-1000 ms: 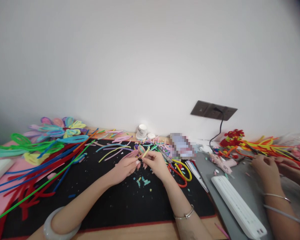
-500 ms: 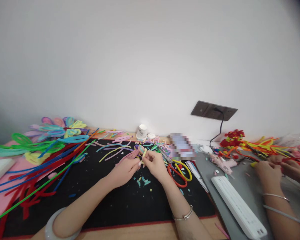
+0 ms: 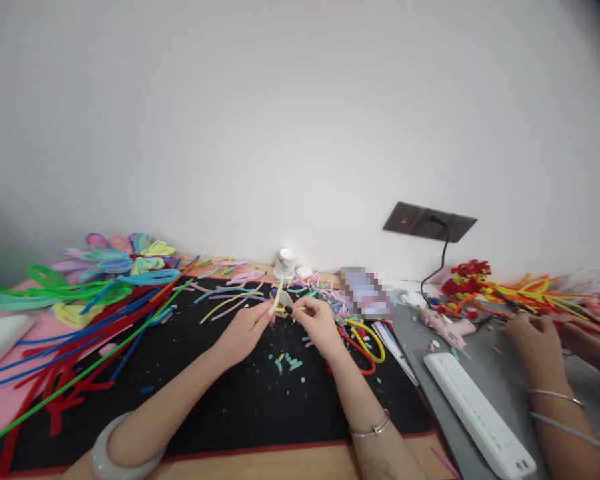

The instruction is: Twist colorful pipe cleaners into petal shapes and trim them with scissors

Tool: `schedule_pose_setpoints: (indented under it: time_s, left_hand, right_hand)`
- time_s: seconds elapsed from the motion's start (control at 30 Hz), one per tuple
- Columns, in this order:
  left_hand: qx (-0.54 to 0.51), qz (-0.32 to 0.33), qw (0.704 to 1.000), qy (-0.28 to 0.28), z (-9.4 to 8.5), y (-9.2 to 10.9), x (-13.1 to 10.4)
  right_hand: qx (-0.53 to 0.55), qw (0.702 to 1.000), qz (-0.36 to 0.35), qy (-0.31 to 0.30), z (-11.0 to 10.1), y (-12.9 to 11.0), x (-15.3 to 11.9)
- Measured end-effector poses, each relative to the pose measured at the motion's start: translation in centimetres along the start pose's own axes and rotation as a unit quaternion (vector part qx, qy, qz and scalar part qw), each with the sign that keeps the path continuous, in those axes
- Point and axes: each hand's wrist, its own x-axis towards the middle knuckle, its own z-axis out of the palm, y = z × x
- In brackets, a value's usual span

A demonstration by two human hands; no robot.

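Note:
My left hand (image 3: 245, 333) is closed in a pinch on a pale yellow pipe cleaner (image 3: 280, 291), one end of which stands upright above the fingertips. My right hand (image 3: 319, 325) pinches the other stretch of it, just to the right. A small dark piece shows between the two hands, too small to name. Behind the fingers lie pastel pipe cleaners (image 3: 230, 300) and a heap of cut pieces. Small teal offcuts (image 3: 289, 363) are scattered on the black mat (image 3: 260, 413) below my hands.
Pipe-cleaner flowers (image 3: 115, 257) and long red, blue and green stems lie at left. A white cup (image 3: 285, 263) stands by the wall. To the right are a blurred phone (image 3: 367, 293), a pink glue gun (image 3: 450, 328), a white power strip (image 3: 480, 413) and a co-worker's hands (image 3: 535, 343).
My hands have moved slightly apart. The yellow pipe cleaner now sticks up between them, and the pink loop that showed by my left hand is no longer visible there.

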Motion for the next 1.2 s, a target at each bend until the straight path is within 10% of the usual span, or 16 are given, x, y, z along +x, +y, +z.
schedule_pose_setpoints:
  time_s: [0.63, 0.93, 1.2]
  left_hand:
    - [-0.318, -0.133, 0.928, -0.145, 0.6, -0.4, 0.1]
    - [-0.398, -0.158, 0.891, -0.154, 0.5, -0.4, 0.0]
    - [-0.333, -0.138, 0.921, -0.146, 1.1, -0.4, -0.1]
  right_hand:
    - [0.107, 0.991, -0.032, -0.075, 0.6, 0.4, -0.2]
    - [0.168, 0.985, -0.031, -0.012, 1.1, 1.4, 0.1]
    - [0.013, 0.997, -0.026, -0.072, 0.5, 1.0, 0.0]
